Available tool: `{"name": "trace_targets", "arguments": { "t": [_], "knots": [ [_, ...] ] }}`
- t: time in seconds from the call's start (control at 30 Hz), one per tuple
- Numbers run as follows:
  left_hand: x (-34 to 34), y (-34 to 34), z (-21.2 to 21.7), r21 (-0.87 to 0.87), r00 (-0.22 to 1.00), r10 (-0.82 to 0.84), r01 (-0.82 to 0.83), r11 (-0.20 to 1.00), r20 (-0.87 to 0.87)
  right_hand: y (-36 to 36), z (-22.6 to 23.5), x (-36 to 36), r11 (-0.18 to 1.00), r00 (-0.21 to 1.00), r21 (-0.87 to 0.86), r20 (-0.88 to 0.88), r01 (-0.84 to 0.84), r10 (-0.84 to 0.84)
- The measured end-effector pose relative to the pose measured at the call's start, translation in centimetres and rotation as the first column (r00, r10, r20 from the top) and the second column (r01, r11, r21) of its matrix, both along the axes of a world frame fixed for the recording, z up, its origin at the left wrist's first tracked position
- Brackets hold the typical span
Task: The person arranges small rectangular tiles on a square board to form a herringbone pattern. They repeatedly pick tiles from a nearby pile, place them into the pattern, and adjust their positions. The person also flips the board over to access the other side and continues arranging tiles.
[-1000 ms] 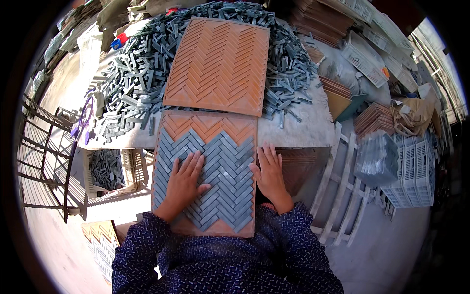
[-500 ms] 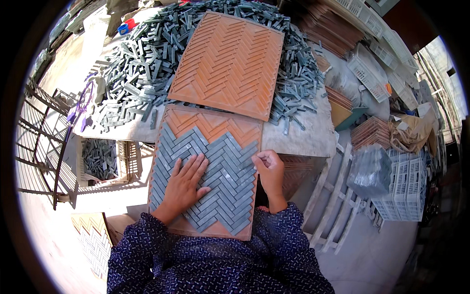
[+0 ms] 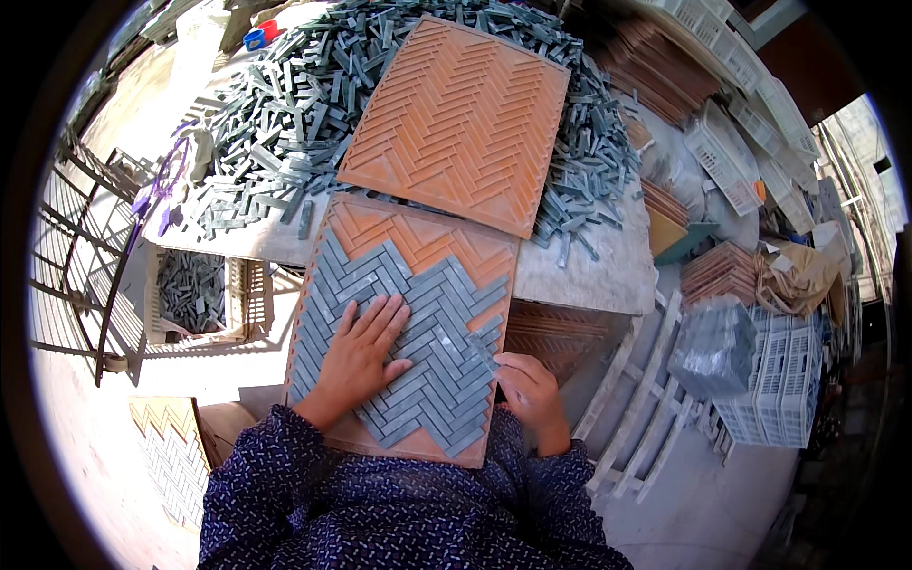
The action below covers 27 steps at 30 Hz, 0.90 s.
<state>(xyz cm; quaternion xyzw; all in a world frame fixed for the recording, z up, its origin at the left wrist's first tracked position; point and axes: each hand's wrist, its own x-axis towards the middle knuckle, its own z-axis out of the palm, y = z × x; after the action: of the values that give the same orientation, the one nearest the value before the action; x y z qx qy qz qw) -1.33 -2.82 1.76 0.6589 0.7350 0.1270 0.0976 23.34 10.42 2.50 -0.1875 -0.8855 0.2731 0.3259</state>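
Grey-green tile strips [image 3: 418, 323] lie in a herringbone pattern in an orange mould sheet [image 3: 418, 228] in front of me. My left hand [image 3: 366, 353] rests flat on the tiles, fingers stretched and thumb out to the side. At the mould's right edge, my right hand [image 3: 534, 391] is closed, with thumb and forefinger pinched at the end of a small tile strip [image 3: 484, 340]. Just above that strip, a narrow orange gap shows among the tiles. Bare orange grooves also show along the sheet's far end. The right hand's lower fingers are curled and partly hidden.
Another orange herringbone mould [image 3: 461, 123] lies beyond, over a heap of loose tile strips [image 3: 275, 142] on the table. A crate of strips [image 3: 195, 294] stands lower left. At the right are a pale slatted rack [image 3: 627, 408], white crates [image 3: 774, 380] and stacked brown sheets [image 3: 655, 71].
My right hand has moved nearer to me along the mould's right edge. An orange gap now shows among the tiles there. The left hand stays flat in place.
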Motion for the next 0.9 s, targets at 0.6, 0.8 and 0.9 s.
{"name": "trace_targets", "arguments": {
  "t": [0.6,0.8,0.9],
  "knots": [
    [0.1,0.1,-0.1,0.031,1.0,0.006,-0.005,1.0,-0.02,-1.4,-1.5,0.4,0.986,0.99,-0.099,0.033,0.136,-0.134],
    [0.1,0.2,0.0,0.025,1.0,0.011,-0.011,1.0,-0.013,-2.3,0.0,-0.5,0.909,0.958,-0.312,0.163,0.276,-0.235],
    [0.0,0.0,-0.1,0.031,1.0,0.01,-0.01,0.999,-0.014,-2.6,-1.2,-0.8,0.879,0.943,-0.353,0.201,0.322,-0.265]
  ]
}}
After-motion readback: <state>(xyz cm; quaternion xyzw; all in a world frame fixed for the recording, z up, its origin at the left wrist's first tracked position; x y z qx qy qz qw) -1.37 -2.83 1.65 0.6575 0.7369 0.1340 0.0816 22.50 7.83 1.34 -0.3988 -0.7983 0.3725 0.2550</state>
